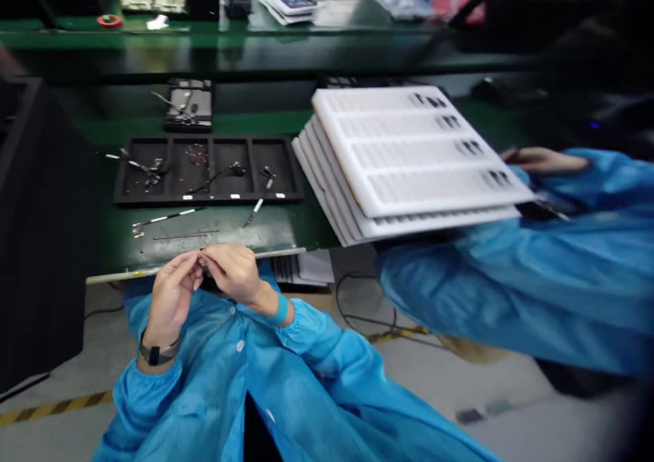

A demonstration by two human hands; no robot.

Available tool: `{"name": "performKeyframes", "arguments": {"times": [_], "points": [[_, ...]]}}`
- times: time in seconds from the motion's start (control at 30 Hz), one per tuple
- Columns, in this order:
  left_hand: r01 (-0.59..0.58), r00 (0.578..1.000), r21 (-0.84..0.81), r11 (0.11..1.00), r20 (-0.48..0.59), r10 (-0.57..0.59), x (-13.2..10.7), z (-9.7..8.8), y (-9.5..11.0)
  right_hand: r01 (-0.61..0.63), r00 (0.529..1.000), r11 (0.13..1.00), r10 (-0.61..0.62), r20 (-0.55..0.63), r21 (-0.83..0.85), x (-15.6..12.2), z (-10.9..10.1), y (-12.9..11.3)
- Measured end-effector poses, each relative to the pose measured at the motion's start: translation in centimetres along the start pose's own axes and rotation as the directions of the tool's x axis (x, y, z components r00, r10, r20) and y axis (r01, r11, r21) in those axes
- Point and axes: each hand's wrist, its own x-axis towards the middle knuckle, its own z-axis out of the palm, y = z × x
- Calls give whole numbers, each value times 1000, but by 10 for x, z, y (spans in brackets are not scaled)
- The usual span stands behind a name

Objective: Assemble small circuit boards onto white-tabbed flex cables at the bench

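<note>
My left hand (172, 297) and my right hand (234, 273) meet just below the front edge of the green workbench (214, 234). Both are closed in a pinch around a small dark part (204, 269) that is too small to name. I wear a blue coat and a dark band on my left wrist. On the bench above my hands lie tweezers (168, 218) and a thin tool (254, 212). Behind them sits a black compartment tray (207, 169) holding small cables and parts.
A stack of white foam trays (409, 162) with a few dark parts rests to the right, carried by a co-worker in a blue sleeve (511, 285). A small black tray (189, 105) lies farther back. A second bench with devices stands behind. Cables lie on the floor.
</note>
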Motion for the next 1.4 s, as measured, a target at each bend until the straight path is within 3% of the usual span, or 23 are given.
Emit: {"name": "performKeyframes", "arguments": {"times": [0.1, 0.23, 0.3, 0.4, 0.5, 0.57, 0.6, 0.67, 0.7, 0.83, 0.93, 1.07, 1.17, 1.27, 1.4], "points": [[6, 1000, 47, 999, 13, -7, -2, 6, -12, -233, 971, 964, 238, -26, 126, -17, -7, -2], [-98, 989, 265, 959, 131, 65, -4, 18, -29, -495, 838, 799, 542, -53, 342, -39, -30, -5], [-223, 963, 403, 888, 233, 136, -6, 26, -36, -536, 798, 768, 596, -86, 350, -48, -41, -6], [-396, 905, 552, 734, 370, 210, -9, 38, -48, -541, 784, 792, 597, -170, 284, -65, -53, -5], [-453, 883, 643, 618, 417, 214, -12, 46, -59, -579, 755, 793, 609, -242, 190, -97, -69, 9], [-455, 878, 680, 575, 450, 162, -14, 46, -65, -676, 668, 721, 686, -290, 148, -128, -84, 32], [-454, 872, 692, 561, 474, 120, -15, 45, -68, -749, 588, 648, 747, -310, 141, -146, -93, 48], [-457, 850, 708, 538, 525, 32, -16, 41, -73, -894, 367, 424, 878, -307, 142, -181, -111, 86], [-461, 839, 715, 525, 544, -3, -16, 39, -75, -927, 297, 350, 904, -306, 135, -197, -119, 107], [-475, 822, 752, 458, 565, -75, -14, 30, -84, -977, 149, 185, 948, -282, 103, -239, -133, 172], [-466, 832, 771, 435, 549, -81, -11, 23, -88, -991, 83, 105, 966, -244, 78, -255, -129, 193], [-429, 853, 774, 466, 517, -72, -5, 15, -88, -999, 42, 49, 975, -219, 24, -266, -124, 202], [-377, 877, 765, 522, 477, -65, 0, 10, -87, -998, 57, 51, 972, -228, -35, -270, -125, 204], [-354, 893, 758, 548, 448, -43, 2, 6, -86, -988, 117, 87, 960, -253, -127, -270, -125, 198], [-367, 895, 768, 525, 446, -25, -1, 2, -81, -949, 245, 171, 929, -277, -267, -270, -117, 179]]}}
